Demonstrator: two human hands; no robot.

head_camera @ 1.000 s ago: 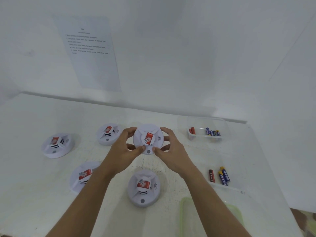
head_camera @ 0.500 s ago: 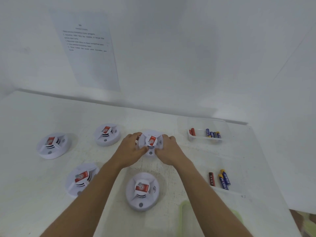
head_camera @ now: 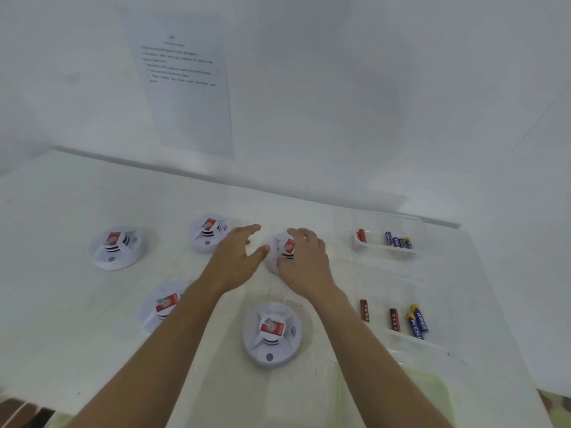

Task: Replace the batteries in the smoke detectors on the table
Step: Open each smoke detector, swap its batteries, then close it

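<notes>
White tabletop [head_camera: 77, 319]: carries five round white smoke detectors and two clear trays of batteries.
Middle smoke detector [head_camera: 282, 252]: lies flat on the tabletop between the two hands, mostly covered by the right one.
Right grip [head_camera: 304, 261]: fingers curl over the top and far side of the middle smoke detector, thumb at its near edge; it holds the unit.
Left grip [head_camera: 238, 257]: fingers straight and spread, holding nothing. The thumb tip is at the detector's left rim; whether it touches cannot be told.
Far-left detector [head_camera: 117, 248]: well apart from both hands.
Back-left detector [head_camera: 208, 233]: just beside the left fingers.
Near-left detector [head_camera: 163, 305]: right side hidden behind the left forearm.
Near-centre detector [head_camera: 272, 333]: between the two forearms.
Labels: each detector bears a red-and-white sticker, its writing too small to read.
Far tray [head_camera: 386, 252]: red batteries [head_camera: 361, 235] at the left end, blue-and-yellow batteries [head_camera: 398, 241] at the right.
Near tray [head_camera: 417, 341]: two dark red cells [head_camera: 394, 319] and two blue-and-yellow cells [head_camera: 417, 325], the letters "CELL" legible.
Printed sheet [head_camera: 185, 88]: fixed to the wall, its text blurred.
Pale green container [head_camera: 426, 396]: cut off by the lower edge, partly behind the right forearm.
</notes>
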